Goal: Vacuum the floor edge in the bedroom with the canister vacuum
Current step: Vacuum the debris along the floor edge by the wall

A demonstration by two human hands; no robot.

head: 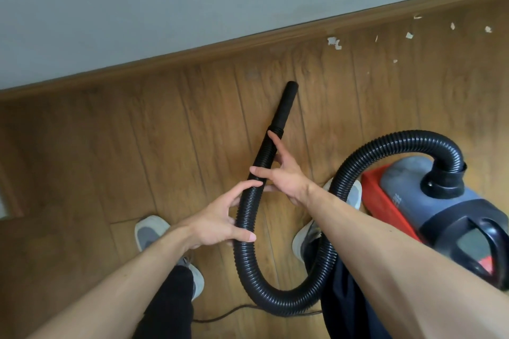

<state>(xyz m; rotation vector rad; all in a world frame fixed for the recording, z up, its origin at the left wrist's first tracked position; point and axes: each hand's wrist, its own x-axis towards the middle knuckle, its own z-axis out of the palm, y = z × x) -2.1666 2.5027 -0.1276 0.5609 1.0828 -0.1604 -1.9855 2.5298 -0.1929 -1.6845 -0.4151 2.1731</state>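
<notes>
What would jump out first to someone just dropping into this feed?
The black ribbed hose loops through mid-frame, held by the left hand and right hand, its nozzle pointing toward the baseboard. At right sits the red and grey canister; pale scraps lie along the baseboard, upper right.

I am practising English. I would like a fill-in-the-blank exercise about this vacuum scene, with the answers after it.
1. The left hand and the right hand both hold the black ____.
2. The paper scraps lie on the floor to the ____ of the nozzle.
3. The grey canister vacuum has a ____ base.
Answers: hose; right; red.
</notes>
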